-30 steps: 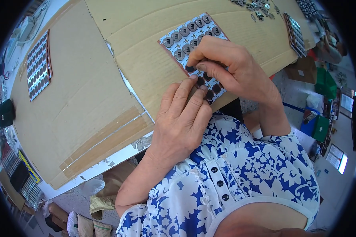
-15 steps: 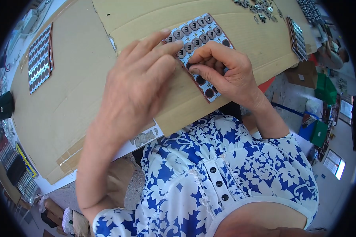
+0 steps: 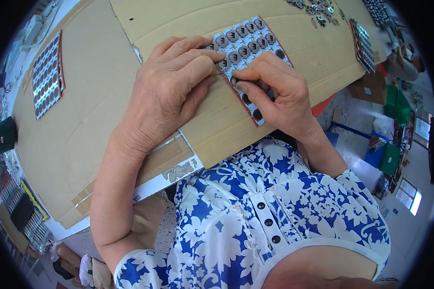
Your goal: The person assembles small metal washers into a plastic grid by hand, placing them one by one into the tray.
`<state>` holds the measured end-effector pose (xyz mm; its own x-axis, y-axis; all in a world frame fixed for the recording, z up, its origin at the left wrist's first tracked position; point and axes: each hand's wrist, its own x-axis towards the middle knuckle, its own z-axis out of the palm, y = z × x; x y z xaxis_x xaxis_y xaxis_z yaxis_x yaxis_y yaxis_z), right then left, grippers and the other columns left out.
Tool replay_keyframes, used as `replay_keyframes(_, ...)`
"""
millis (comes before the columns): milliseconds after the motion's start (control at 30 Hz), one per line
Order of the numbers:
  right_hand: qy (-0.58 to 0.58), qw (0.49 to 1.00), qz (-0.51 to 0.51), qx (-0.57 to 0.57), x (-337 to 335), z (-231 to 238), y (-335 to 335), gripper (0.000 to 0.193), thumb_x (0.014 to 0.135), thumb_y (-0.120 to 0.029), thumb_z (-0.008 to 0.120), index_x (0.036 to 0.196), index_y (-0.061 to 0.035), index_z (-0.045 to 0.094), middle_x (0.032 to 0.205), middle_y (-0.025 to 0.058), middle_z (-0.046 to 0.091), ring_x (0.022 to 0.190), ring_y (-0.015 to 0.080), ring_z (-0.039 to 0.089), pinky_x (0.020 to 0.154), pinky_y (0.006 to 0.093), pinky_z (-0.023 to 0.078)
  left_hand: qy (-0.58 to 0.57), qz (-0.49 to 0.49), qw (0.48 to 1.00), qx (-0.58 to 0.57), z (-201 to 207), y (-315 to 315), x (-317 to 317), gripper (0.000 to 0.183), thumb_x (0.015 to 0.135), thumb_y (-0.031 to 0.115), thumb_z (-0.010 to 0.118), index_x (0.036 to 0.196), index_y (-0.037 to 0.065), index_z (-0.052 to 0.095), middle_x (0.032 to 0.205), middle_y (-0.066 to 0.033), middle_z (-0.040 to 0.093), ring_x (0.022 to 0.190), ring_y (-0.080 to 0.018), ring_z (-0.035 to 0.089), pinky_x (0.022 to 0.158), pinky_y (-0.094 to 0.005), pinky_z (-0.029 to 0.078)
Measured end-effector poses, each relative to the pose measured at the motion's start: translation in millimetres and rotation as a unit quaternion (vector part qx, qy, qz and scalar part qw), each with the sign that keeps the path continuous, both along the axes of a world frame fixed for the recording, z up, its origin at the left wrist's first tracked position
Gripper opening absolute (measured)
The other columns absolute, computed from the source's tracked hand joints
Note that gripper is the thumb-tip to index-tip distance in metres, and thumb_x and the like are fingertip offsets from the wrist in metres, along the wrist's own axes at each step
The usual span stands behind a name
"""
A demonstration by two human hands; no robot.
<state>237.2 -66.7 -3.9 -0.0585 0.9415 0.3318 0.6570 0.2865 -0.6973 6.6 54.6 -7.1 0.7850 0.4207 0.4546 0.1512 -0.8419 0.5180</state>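
Note:
A white panel of small boards (image 3: 248,60) lies on the cardboard-covered table in front of me, with brownish edges. Its far rows carry grey rounded metal pieces with black marks; nearer rows show round dark discs (image 3: 257,114). My left hand (image 3: 173,84) lies over the panel's left edge, fingers stretched out with the tips on the far-left pieces. Over the panel's nearer half, my right hand (image 3: 282,94) is curled, thumb and forefinger closing around a dark spot at the left edge. Whatever is between those fingertips is too small to name.
Similar panels (image 3: 47,74) are stacked at the far left, and another stack (image 3: 362,45) stands at the right edge. Loose small metal pieces (image 3: 320,9) lie scattered at the back right. The cardboard table (image 3: 101,96) has a taped near edge. Green bins (image 3: 397,106) stand beyond it.
My left hand has lowered, its fingers settling onto the panel's left side. The right thumb and forefinger have shifted slightly at the panel's left edge. The panel appears slightly farther right.

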Motion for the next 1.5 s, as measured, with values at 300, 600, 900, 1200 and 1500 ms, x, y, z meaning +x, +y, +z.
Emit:
replay_keyframes(300,0.033,0.999,0.024,-0.008,9.8,2.1,5.1,0.012,0.099,0.005,0.078,0.110,-0.0002,0.080,0.090,0.0065,0.070,0.077,0.0168,0.070,0.068,0.0309,0.054,-0.017,0.011,0.999,0.046,1.7,-2.3,1.7,0.019,0.088,0.001,0.083,0.103,0.003,0.071,0.127,-0.0097,0.081,0.133,-0.0382,0.071,0.110,-0.0517,0.058)
replay_keyframes(600,0.200,0.977,0.040,0.060,4.2,33.9,12.8,0.024,0.100,0.008,0.076,0.123,0.0015,0.083,0.109,0.0069,0.078,0.091,0.0148,0.072,0.076,0.0297,0.058,-0.117,0.011,0.879,-0.462,20.5,-34.3,1.2,0.008,0.106,0.006,0.080,0.107,0.000,0.074,0.098,-0.0020,0.077,0.090,-0.0069,0.066,0.081,-0.0267,0.056)
replay_keyframes(900,-0.051,0.989,0.095,0.104,17.7,31.5,11.4,0.029,0.093,0.010,0.077,0.118,-0.0021,0.083,0.103,0.0110,0.077,0.089,0.0242,0.073,0.076,0.0338,0.058,-0.050,0.003,0.877,-0.478,19.3,-33.9,-1.7,0.007,0.105,0.002,0.078,0.109,0.000,0.073,0.096,-0.0013,0.074,0.084,-0.0073,0.063,0.075,-0.0281,0.053)
replay_keyframes(1200,0.118,0.988,-0.008,-0.101,20.3,15.6,9.6,0.010,0.100,0.003,0.078,0.110,0.0003,0.076,0.085,0.0068,0.075,0.073,0.0114,0.071,0.066,0.0281,0.057,-0.010,0.006,0.999,0.040,4.0,-21.2,7.4,0.032,0.082,0.006,0.085,0.114,0.007,0.081,0.125,-0.0090,0.079,0.128,-0.0363,0.072,0.104,-0.0493,0.060)
replay_keyframes(1500,0.020,0.999,-0.020,-0.022,16.2,10.1,7.0,0.013,0.095,0.005,0.077,0.105,-0.0013,0.073,0.090,0.0126,0.072,0.080,0.0278,0.074,0.071,0.0381,0.058,0.058,0.008,0.995,0.084,12.5,-38.3,13.1,0.044,0.083,0.025,0.093,0.121,0.007,0.081,0.141,-0.0179,0.072,0.139,-0.0416,0.065,0.114,-0.0581,0.054)
